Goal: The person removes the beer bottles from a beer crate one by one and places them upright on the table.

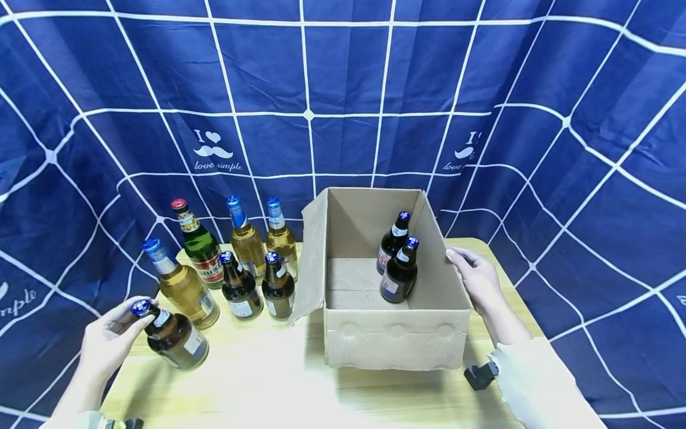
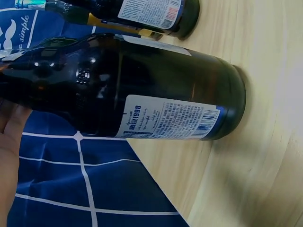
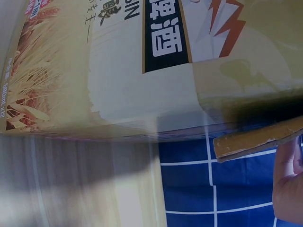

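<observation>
Bottle (image 1: 178, 342) in curled left hand (image 1: 104, 344)

"1998" (bottle (image 2: 109, 85)), "love simple" (curtain (image 1: 348, 68))

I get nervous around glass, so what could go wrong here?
The person's left grip is at the neck of a brown bottle, which could slip. That bottle could bump the nearby gold bottle. Inside the cardboard box, two dark bottles stand close together and might clink if jostled.
</observation>
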Available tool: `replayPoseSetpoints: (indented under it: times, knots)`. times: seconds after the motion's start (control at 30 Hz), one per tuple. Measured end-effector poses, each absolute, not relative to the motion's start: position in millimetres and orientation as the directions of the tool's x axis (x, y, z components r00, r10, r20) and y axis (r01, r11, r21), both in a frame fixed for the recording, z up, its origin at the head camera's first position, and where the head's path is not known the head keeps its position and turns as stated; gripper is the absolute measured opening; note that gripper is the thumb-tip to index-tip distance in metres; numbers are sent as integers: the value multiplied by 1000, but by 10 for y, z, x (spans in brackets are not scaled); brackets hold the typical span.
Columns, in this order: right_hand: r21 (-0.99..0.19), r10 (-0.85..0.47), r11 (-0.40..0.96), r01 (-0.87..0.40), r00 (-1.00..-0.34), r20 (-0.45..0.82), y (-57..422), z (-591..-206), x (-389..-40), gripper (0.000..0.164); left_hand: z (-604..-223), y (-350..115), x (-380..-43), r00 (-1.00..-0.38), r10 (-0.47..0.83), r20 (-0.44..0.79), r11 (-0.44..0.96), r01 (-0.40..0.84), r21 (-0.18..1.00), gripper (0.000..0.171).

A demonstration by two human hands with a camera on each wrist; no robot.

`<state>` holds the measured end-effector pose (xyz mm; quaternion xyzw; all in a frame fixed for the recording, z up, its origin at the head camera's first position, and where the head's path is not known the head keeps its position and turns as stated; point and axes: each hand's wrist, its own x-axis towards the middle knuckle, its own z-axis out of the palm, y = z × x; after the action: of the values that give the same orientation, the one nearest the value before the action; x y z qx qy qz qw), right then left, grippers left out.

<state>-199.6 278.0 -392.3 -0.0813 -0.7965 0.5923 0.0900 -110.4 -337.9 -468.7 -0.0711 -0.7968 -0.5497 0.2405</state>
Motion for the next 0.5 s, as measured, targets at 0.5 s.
replayPoseSetpoints:
  times: [0.5]
  knots:
    - [-971,228,238,-9,-972,64,2780,-3938,-2001,15,-4130,-3621,-1171,-944,192,269,560,330,760,46]
